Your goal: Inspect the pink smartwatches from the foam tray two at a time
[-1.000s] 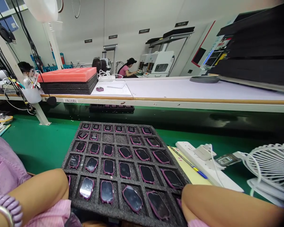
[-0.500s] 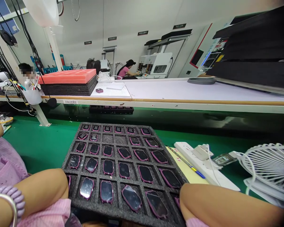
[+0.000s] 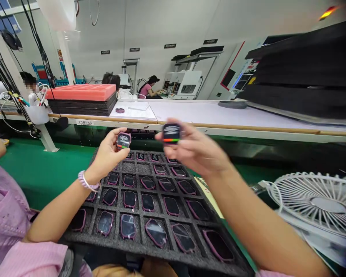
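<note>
Between thumb and fingers, my left hand [image 3: 108, 154] grips a smartwatch case [image 3: 123, 141] with a lit screen of white text and a coloured bar. My right hand [image 3: 194, 148], blurred by motion, holds another smartwatch case [image 3: 172, 133] with a similar lit screen. Both hands are raised above the far part of a black foam tray [image 3: 144, 250]. Purple-rimmed watch cases fill most of its compartments; the near ones, such as one watch case [image 3: 128, 226], have dark screens. Several in the far row show white text. Two compartments in the second row hold nothing.
A white fan [image 3: 328, 204] stands at the right. Behind the tray runs a raised shelf [image 3: 190, 111] with a red foam tray [image 3: 80, 92] on black ones, and a black stack [image 3: 302, 77] at right. Someone's pink sleeve [image 3: 8, 215] is close at the left.
Both my hands have come into view from the tray's near sides and up over its far part, each with a lit watch case. The view has shifted slightly.
</note>
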Action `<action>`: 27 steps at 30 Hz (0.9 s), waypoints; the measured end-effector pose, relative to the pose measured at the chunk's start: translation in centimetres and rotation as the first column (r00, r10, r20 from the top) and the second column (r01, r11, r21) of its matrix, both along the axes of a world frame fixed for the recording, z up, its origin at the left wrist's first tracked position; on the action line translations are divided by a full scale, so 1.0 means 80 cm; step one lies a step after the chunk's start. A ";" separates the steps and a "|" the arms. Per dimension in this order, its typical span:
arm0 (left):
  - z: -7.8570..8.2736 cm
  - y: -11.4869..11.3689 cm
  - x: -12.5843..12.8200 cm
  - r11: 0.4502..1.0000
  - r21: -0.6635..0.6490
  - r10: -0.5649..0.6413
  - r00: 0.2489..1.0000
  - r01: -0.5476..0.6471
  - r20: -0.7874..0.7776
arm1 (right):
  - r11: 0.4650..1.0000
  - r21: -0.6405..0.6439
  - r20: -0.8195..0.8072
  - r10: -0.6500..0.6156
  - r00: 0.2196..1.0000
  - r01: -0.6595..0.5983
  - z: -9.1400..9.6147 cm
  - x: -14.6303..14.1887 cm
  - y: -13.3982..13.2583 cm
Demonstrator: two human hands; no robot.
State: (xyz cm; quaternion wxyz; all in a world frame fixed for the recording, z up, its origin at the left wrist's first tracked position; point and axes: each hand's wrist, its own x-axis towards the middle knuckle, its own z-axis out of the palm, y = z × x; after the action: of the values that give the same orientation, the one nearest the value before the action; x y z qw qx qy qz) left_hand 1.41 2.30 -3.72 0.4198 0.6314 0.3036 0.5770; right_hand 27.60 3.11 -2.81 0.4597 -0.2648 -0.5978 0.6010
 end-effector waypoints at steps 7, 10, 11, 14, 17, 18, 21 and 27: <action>-0.060 0.027 0.011 0.976 -0.214 -0.039 0.999 0.044 0.025 | 0.972 -0.229 -0.113 0.035 0.993 -0.060 -0.061 -0.037 0.037; -0.057 0.026 0.010 0.977 -0.204 -0.057 0.997 0.066 0.051 | 0.978 -0.199 -0.110 0.047 0.993 -0.069 -0.058 -0.037 0.034; -0.056 0.026 0.010 0.978 -0.194 -0.064 0.996 0.075 0.060 | 0.980 -0.187 -0.112 0.047 0.993 -0.068 -0.055 -0.038 0.033; -0.055 0.027 0.013 0.981 -0.159 -0.104 0.992 0.113 0.065 | 0.984 -0.154 -0.127 0.067 0.990 -0.086 -0.051 -0.040 0.030; -0.056 0.027 0.015 0.980 -0.135 -0.138 0.989 0.143 0.051 | 0.984 -0.122 -0.151 0.109 0.982 -0.128 -0.055 -0.044 0.028; -0.055 0.027 0.016 0.981 -0.131 -0.138 0.989 0.143 0.049 | 0.985 -0.111 -0.157 0.117 0.981 -0.135 -0.057 -0.045 0.028; -0.055 0.025 0.017 0.983 -0.126 -0.128 0.990 0.134 0.050 | 0.987 -0.091 -0.164 0.114 0.980 -0.130 -0.061 -0.047 0.026; -0.056 0.022 0.019 0.974 -0.152 -0.157 0.986 0.165 0.063 | 0.990 -0.086 -0.170 0.097 0.981 -0.113 -0.065 -0.048 0.025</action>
State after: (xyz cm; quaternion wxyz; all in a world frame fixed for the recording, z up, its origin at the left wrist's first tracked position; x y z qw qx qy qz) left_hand 2.90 4.10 -8.17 0.5213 0.6041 0.2851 0.5311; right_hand 23.76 5.08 -8.04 0.4620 -0.2037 -0.5416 0.6722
